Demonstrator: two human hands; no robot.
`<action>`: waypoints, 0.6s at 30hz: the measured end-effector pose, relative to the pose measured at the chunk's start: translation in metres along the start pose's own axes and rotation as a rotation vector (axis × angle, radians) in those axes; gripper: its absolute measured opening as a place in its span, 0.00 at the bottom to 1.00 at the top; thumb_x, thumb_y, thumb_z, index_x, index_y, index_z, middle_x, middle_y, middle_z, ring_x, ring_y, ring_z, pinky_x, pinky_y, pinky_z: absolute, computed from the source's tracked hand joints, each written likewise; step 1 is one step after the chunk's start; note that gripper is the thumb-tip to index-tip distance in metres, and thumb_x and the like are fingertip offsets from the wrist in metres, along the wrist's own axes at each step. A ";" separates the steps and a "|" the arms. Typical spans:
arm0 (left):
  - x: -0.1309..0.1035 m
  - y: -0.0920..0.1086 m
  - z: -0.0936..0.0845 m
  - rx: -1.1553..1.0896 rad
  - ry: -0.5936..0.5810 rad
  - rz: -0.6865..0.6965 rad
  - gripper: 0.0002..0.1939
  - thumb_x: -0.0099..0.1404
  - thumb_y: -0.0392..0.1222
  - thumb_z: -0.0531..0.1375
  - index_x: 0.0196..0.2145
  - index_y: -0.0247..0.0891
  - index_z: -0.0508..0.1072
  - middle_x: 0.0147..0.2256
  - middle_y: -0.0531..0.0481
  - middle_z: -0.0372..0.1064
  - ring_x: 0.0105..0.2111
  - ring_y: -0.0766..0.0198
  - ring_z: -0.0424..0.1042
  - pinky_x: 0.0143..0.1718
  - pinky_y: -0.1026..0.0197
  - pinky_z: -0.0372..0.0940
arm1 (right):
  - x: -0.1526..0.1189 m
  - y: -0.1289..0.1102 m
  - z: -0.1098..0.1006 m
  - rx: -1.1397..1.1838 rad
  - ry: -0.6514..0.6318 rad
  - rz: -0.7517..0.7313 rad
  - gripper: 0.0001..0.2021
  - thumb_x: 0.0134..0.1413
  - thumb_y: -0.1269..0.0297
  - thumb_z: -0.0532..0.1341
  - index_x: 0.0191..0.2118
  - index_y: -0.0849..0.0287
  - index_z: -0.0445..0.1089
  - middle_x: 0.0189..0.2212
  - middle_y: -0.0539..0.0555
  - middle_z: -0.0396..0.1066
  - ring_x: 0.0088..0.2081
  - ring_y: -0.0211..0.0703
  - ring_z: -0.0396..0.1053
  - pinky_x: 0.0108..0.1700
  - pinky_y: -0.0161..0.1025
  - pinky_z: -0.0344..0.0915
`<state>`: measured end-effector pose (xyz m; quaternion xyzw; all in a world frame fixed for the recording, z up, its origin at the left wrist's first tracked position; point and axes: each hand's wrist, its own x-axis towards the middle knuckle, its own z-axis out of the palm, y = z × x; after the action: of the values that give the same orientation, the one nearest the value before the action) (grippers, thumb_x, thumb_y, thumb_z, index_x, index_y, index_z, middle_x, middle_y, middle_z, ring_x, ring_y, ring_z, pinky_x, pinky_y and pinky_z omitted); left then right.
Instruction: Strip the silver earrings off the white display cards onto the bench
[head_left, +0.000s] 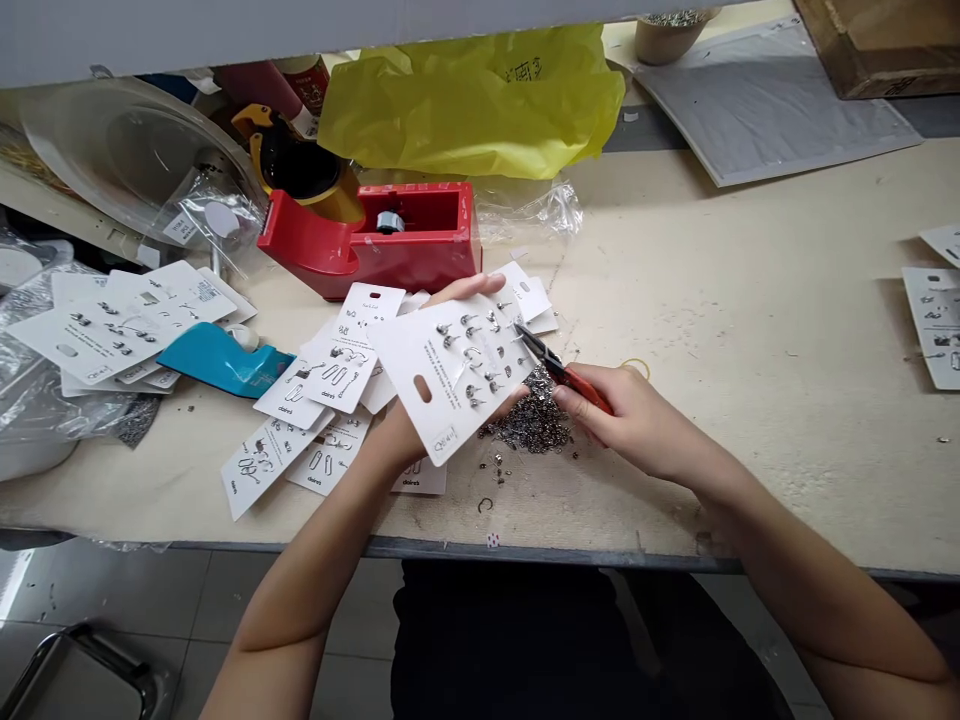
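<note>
A white earring card (450, 375), tilted over the bench, rests in my left hand (469, 290), whose fingers show beyond its far edge and partly behind it. Small metal earring posts and backs stick out of the card's face. My right hand (626, 405) is closed round the red handles of a pair of pliers (581, 385). The pliers' dark jaws touch or nearly touch the card's right edge, by a post. Under the card and pliers lies a heap of small metal earring backs (536, 420). More earring cards (330, 370) lie overlapped beneath my left forearm.
Behind the cards stands a red tape dispenser (420, 245), with a yellow plastic bag (472, 100) beyond it. A teal tape dispenser (225, 360) sits left, beside another stack of cards (120, 320). A grey padded envelope (780, 105) lies at the back right. The bench's front edge (525, 550) runs near my body.
</note>
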<state>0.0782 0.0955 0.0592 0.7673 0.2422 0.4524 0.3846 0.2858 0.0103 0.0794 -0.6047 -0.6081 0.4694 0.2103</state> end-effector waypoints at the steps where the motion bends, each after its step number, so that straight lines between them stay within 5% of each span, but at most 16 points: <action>1: 0.000 0.001 0.000 -0.020 0.002 -0.004 0.40 0.53 0.47 0.73 0.61 0.50 0.63 0.59 0.43 0.66 0.61 0.44 0.66 0.66 0.32 0.61 | 0.000 0.001 -0.001 -0.003 -0.004 0.000 0.24 0.65 0.43 0.53 0.26 0.56 0.56 0.20 0.47 0.59 0.23 0.35 0.56 0.28 0.36 0.53; 10: -0.001 -0.001 -0.001 -0.043 -0.050 -0.016 0.42 0.53 0.42 0.71 0.63 0.55 0.60 0.62 0.48 0.64 0.64 0.47 0.63 0.69 0.33 0.59 | -0.001 0.001 -0.017 0.248 -0.293 0.033 0.27 0.64 0.38 0.50 0.36 0.60 0.65 0.25 0.52 0.68 0.26 0.38 0.67 0.31 0.39 0.65; 18: 0.001 0.007 -0.004 -0.041 -0.126 0.005 0.42 0.53 0.37 0.71 0.63 0.54 0.61 0.62 0.48 0.64 0.65 0.44 0.63 0.69 0.34 0.59 | -0.001 0.000 -0.016 0.299 -0.294 0.036 0.28 0.63 0.36 0.50 0.38 0.61 0.66 0.25 0.51 0.67 0.26 0.38 0.67 0.30 0.38 0.66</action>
<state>0.0751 0.0937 0.0663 0.7868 0.2066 0.4089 0.4135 0.2991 0.0148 0.0868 -0.5027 -0.5448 0.6413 0.1981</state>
